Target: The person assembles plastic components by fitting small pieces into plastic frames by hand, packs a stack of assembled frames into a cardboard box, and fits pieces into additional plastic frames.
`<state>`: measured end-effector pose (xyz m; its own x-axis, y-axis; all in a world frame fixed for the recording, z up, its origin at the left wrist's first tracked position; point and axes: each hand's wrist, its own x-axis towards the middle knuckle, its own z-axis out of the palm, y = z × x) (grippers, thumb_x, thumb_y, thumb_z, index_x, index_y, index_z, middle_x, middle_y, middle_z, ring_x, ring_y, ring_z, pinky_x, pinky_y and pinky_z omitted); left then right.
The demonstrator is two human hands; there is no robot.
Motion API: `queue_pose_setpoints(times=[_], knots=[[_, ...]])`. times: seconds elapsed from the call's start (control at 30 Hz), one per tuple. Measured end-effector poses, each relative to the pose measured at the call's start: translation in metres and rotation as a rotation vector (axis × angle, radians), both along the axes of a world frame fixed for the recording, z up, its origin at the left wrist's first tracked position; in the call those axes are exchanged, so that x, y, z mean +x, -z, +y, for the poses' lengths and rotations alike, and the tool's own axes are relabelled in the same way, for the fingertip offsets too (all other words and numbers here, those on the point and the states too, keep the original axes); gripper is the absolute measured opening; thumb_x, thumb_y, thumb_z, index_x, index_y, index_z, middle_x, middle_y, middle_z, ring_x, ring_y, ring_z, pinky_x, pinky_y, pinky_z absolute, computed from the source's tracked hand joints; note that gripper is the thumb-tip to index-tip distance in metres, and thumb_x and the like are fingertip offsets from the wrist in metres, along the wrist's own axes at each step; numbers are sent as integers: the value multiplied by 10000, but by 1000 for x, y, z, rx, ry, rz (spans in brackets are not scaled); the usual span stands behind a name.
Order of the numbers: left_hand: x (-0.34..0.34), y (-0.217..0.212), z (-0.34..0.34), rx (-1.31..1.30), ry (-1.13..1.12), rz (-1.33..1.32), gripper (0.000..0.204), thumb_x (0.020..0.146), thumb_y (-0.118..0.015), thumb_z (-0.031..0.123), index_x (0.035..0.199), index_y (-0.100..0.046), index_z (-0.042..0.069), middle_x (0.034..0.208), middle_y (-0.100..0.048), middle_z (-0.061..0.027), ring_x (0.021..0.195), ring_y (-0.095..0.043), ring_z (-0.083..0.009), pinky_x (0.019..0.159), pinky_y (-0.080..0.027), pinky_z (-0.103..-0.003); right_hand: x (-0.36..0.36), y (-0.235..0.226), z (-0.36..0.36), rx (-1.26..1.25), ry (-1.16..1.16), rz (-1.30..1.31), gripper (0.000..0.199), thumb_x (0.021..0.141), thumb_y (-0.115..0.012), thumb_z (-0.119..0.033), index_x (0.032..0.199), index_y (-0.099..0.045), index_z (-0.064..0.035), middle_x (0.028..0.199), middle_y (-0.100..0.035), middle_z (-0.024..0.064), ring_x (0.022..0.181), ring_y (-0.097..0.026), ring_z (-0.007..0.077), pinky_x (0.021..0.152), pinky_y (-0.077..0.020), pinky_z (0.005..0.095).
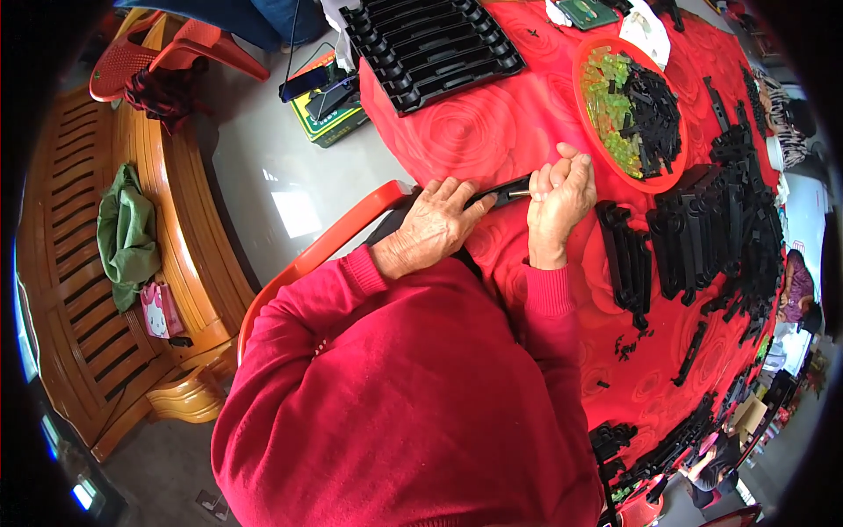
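At the near edge of the red-covered table, a long black plastic part (pixel 503 191) lies between my hands. My left hand (pixel 436 224) is closed over its left end, the fingers bent across it. To the right, my right hand (pixel 560 195) is curled round a thin metal rod (pixel 520 193), whose tip points left at the black part. The rest of the rod is hidden in the fist. Beyond my right hand sits a red basin (pixel 583 110) with small yellow-green clear pieces (pixel 606 75) and small black pieces (pixel 652 119) in it.
A black slotted rack (pixel 435 44) lies at the table's far left. Long black plastic parts (pixel 698 228) are piled along the right, with a few loose bits (pixel 625 347) nearer me. A red chair arm (pixel 329 233) and a wooden bench (pixel 158 290) stand to my left.
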<state>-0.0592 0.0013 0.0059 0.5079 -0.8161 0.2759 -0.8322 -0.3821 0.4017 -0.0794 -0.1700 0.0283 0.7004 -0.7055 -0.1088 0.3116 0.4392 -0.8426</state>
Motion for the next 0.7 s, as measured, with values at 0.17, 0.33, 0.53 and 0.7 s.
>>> queue_pose_setpoints(times=[0.17, 0.33, 0.53, 0.7], knots=[[0, 0, 0, 18, 12, -31, 453, 759, -600, 158, 1211, -574, 128, 1044, -535, -101, 892, -513, -250, 765, -448, -368, 4, 0, 2, -33, -4, 63, 314, 1001, -403, -282, 920, -521, -3, 527, -304, -45, 384, -296, 59, 351, -265, 221], [2, -5, 0, 51, 14, -13, 450, 752, -614, 159, 1200, -585, 130, 1045, -539, -95, 897, -508, -248, 772, -439, -363, 4, 2, 4, -50, -5, 81, 316, 997, -413, -284, 909, -527, -2, 533, -321, -41, 386, -309, 61, 356, -272, 224], [5, -1, -3, 17, 24, 15, 387, 733, -638, 171, 1116, -631, 112, 1023, -545, -70, 904, -508, -228, 759, -426, -353, 3, 9, 4, -65, 2, 130, 314, 997, -414, -285, 914, -524, -4, 545, -328, -34, 393, -314, 64, 358, -274, 226], [4, 1, -4, 13, 8, 2, 366, 715, -649, 173, 1075, -644, 103, 1011, -550, -60, 911, -512, -223, 749, -424, -354, 1, 12, 0, -26, 2, 68, 314, 999, -410, -286, 911, -521, -5, 544, -325, -36, 391, -313, 65, 359, -276, 227]])
